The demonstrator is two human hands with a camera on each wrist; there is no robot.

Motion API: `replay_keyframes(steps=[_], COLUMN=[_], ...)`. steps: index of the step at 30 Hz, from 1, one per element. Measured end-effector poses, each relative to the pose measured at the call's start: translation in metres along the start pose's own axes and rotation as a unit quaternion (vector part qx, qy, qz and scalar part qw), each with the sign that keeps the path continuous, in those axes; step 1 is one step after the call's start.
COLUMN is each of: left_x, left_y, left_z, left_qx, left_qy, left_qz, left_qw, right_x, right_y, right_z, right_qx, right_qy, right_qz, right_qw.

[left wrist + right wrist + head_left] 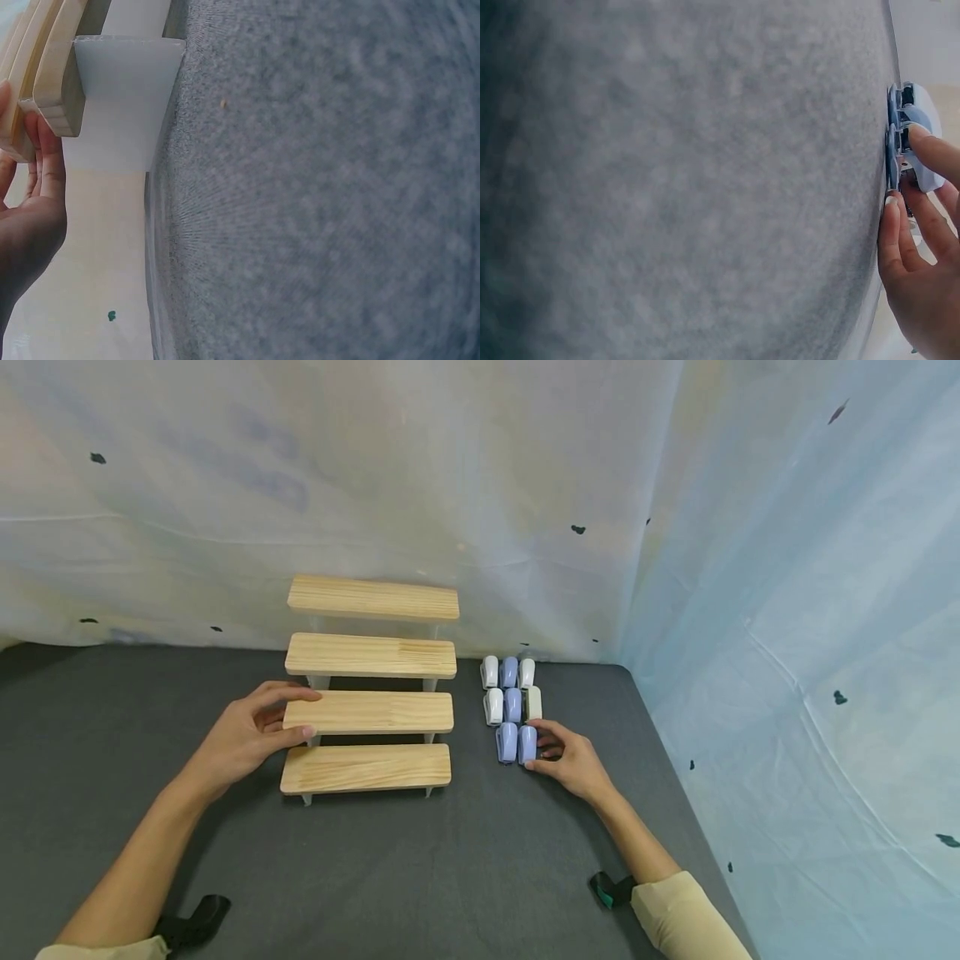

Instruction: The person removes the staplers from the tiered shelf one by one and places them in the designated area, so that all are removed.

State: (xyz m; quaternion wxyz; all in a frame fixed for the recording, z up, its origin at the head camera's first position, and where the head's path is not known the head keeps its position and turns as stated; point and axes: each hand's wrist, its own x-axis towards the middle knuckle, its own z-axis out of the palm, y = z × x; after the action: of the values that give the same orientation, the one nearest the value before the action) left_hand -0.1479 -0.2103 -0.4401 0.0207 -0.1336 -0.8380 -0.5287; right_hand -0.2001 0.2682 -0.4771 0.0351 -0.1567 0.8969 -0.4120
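A stepped display stand [367, 767] with pale wooden shelves on whitish supports stands left of centre. My left hand [243, 739] grips the left end of its second shelf from the bottom [367, 712]; in the left wrist view, fingers reach around the shelf ends. Right of the stand, several mini staplers sit in close rows. My right hand [572, 760] pinches the blue mini stapler [527, 743] at the front right, thumb at its near end. Beside that one is another blue stapler [507, 743]. Behind are a cream stapler [534, 702], a blue one [512, 704] and white ones [492, 707].
A dark grey tabletop [420, 877] lies under everything. Pale sheeting [517, 485] hangs behind the table, and a bluish sheet [810, 693] runs along the right edge. Black straps with devices [197, 925] are worn on both forearms.
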Motion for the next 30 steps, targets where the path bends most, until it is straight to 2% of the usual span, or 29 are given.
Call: replay_keyframes(steps=[15,30], left_x=[-0.0003,-0.0016], left_y=[-0.0002,0.0022], left_z=[0.0007,-0.0003], left_qx=[-0.003,0.007], left_qy=[-0.001,-0.006], left_qz=[-0.004,-0.013], left_qw=[1.0000,0.9999], right_x=[-0.0024,-0.0047], right_y=[-0.0020,-0.0016], right_z=[-0.0008,-0.0035], right_qx=[-0.002,0.024], right_qy=[0.009,0.010], right_qz=[0.010,-0.005], right_qw=[0.9999,0.9997])
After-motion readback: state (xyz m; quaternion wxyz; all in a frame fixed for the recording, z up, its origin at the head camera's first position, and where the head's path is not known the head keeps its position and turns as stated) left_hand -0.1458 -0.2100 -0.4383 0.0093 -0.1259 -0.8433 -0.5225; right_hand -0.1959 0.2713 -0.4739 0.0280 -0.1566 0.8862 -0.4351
